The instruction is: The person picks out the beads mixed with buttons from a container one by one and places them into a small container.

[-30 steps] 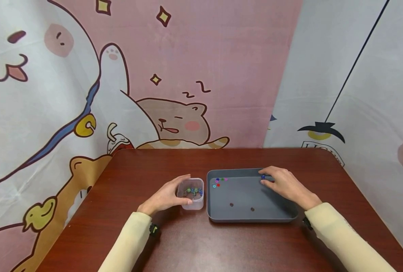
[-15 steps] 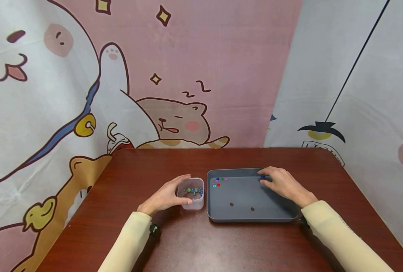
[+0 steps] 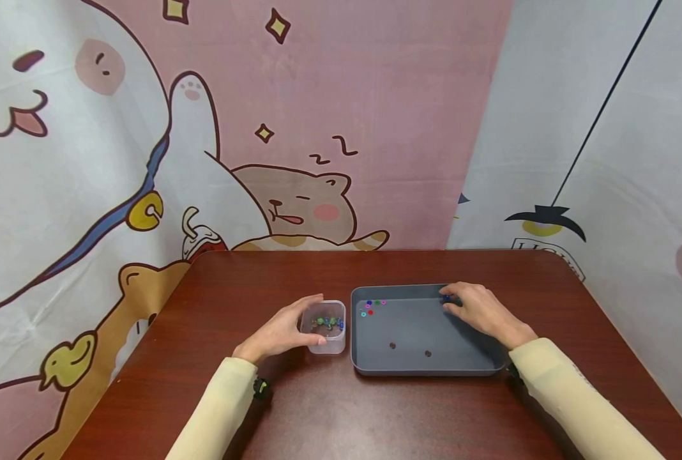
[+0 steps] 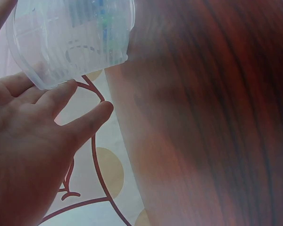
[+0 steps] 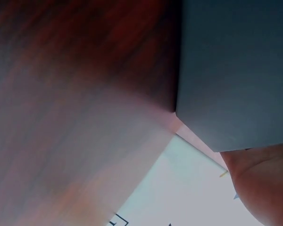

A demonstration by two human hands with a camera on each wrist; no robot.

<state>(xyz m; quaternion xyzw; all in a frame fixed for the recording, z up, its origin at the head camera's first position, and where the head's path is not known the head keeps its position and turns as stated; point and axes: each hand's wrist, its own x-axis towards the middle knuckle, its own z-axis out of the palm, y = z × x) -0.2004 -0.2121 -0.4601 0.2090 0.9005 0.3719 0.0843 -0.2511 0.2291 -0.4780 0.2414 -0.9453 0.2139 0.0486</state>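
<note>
My left hand [image 3: 280,328] holds a small clear plastic box [image 3: 328,346] on the table, thumb on the near side and fingers on the far side. Several blue and green marbles [image 3: 329,322] lie inside it. In the left wrist view, the fingers reach round the clear wall [image 4: 70,47]. My right hand [image 3: 481,312] is over the far right part of a grey tray [image 3: 410,332], thumb and forefinger at something small and blue [image 3: 447,298]. The fingers partly hide it, and I cannot tell whether they pinch it. The right wrist view shows the tray's outer wall [image 5: 240,70] and part of the hand.
Several small coloured rings and dots [image 3: 370,306] sit in the tray's far left corner. Two small brown pieces [image 3: 393,345] lie toward its near side. The tray stands just right of the box on a dark red wooden table [image 3: 341,415]. A printed cloth [image 3: 410,128] hangs behind.
The right hand has shifted very slightly, and its fingers now cover more of the blue thing. The left hand and the box have stayed in place.
</note>
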